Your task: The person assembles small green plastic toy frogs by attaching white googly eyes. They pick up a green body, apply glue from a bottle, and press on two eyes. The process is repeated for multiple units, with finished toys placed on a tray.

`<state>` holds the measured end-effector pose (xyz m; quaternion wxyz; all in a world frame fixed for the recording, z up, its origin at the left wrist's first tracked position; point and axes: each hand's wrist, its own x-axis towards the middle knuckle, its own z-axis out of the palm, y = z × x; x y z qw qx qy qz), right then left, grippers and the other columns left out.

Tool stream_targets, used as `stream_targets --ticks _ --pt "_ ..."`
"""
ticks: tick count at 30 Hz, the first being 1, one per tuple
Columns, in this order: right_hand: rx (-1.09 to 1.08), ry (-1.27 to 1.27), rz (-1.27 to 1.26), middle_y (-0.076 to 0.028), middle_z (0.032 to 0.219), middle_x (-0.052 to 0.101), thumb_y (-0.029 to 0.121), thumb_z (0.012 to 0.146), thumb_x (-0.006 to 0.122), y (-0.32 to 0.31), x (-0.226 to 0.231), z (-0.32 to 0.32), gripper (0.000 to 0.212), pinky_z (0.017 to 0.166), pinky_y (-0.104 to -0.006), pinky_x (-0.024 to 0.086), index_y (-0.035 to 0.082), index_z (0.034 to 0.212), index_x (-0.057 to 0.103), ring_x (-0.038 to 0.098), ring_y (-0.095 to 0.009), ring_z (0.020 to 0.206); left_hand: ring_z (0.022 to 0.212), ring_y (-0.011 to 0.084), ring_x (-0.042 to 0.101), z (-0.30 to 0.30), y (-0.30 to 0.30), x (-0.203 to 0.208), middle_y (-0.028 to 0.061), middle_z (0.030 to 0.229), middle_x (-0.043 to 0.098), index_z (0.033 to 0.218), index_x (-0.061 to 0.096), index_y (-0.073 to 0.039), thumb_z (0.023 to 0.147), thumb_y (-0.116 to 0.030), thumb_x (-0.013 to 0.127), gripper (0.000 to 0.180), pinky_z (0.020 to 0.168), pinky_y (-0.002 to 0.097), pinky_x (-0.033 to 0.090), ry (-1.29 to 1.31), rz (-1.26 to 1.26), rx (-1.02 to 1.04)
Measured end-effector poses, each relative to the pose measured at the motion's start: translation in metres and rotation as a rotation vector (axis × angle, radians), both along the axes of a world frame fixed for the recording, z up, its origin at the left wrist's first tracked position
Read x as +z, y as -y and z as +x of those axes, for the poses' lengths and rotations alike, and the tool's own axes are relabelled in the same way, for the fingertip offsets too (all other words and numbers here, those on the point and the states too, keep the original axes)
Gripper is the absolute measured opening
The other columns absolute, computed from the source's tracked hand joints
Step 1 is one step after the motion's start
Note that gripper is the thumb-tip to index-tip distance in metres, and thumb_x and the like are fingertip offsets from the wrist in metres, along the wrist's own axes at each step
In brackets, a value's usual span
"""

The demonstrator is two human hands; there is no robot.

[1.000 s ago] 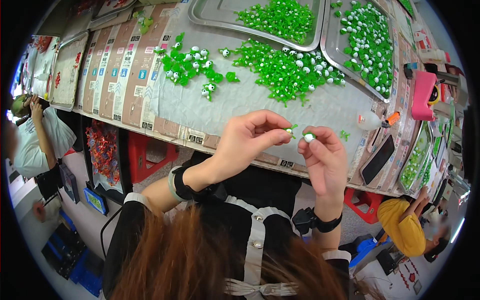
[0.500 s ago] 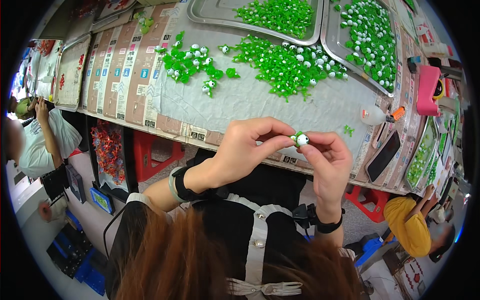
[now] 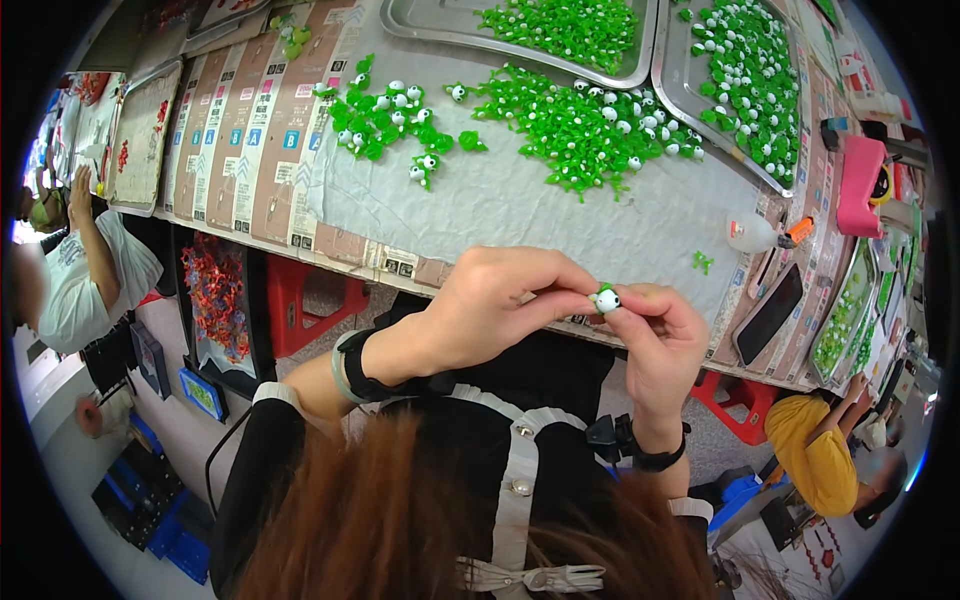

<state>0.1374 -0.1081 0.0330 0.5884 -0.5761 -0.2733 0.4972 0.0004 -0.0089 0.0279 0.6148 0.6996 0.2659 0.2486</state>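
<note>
Between my two hands is a small green toy figure with white ball eyes (image 3: 606, 300), held up just past the table's near edge. My left hand (image 3: 500, 305) pinches it from the left with thumb and forefinger. From the other side my right hand (image 3: 660, 335) grips it between thumb and fingertips. The fingers hide most of its green body. A loose pile of like green parts (image 3: 560, 130) lies beyond my hands on a pale cloth (image 3: 450, 215), and a smaller cluster with white eyes (image 3: 385, 115) lies left of it.
Two metal trays, one straight ahead (image 3: 440, 35) and one at the right (image 3: 735, 160), hold more green pieces. A white squeeze bottle (image 3: 750, 232), a phone (image 3: 768, 315) and a pink tape dispenser (image 3: 860, 185) are on the right. Co-workers sit at both sides.
My hands have come slightly lower, toward me, with the toy figure still between them. Its green part shows less between the fingers. At the left, a co-worker's hand has shifted.
</note>
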Motion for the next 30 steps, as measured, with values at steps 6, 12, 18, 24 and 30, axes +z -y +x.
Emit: stream_targets --ticks 6,12,18,24,30 --pt "0.015 0.099 0.057 -0.011 0.08 0.057 -0.007 0.071 0.054 0.002 0.002 0.002 0.011 0.064 -0.0207 0.044 -0.005 0.081 0.054 0.055 -0.012 0.072 0.069 0.0148 0.058 0.0 -0.006 0.001 0.0097 0.077 0.059 0.084 0.058 0.001 0.068 0.002 0.058 0.015 0.06 0.0225 0.045 0.023 0.041 -0.112" --pt "-0.029 -0.161 0.017 -0.012 0.077 0.057 -0.004 0.073 0.053 -0.011 0.004 0.004 0.008 0.062 -0.0225 0.046 -0.005 0.081 0.053 0.056 -0.014 0.068 0.075 0.0151 0.057 0.003 -0.002 0.003 0.0109 0.086 0.057 0.094 0.051 0.006 0.074 0.001 0.052 0.02 0.067 0.0236 0.047 0.117 -0.683 -0.067" --pt "-0.063 -0.243 0.013 -0.013 0.078 0.057 -0.004 0.074 0.052 -0.013 0.002 0.002 0.008 0.061 -0.0236 0.048 -0.006 0.081 0.052 0.057 -0.015 0.067 0.077 0.0169 0.057 0.006 -0.001 0.006 0.0135 0.086 0.056 0.094 0.049 0.007 0.076 0.002 0.05 0.019 0.068 0.0242 0.048 0.113 -0.834 -0.012" --pt "-0.051 -0.12 0.055 -0.01 0.079 0.056 -0.005 0.072 0.054 -0.006 0.0 0.0 0.009 0.063 -0.0225 0.046 -0.005 0.081 0.053 0.055 -0.014 0.07 0.078 0.0162 0.056 0.003 0.006 0.001 0.0119 0.085 0.056 0.092 0.05 0.006 0.074 0.004 0.051 0.018 0.069 0.0237 0.047 0.149 -0.544 -0.035" --pt "0.005 -0.089 0.167 -0.01 0.08 0.055 -0.006 0.071 0.055 0.0 -0.001 0.004 0.009 0.064 -0.0224 0.043 -0.004 0.079 0.053 0.053 -0.013 0.072 0.071 0.0154 0.057 0.003 0.008 0.002 0.0102 0.079 0.058 0.087 0.054 0.002 0.068 0.003 0.058 0.019 0.061 0.0233 0.045 0.172 -0.03 -0.045"
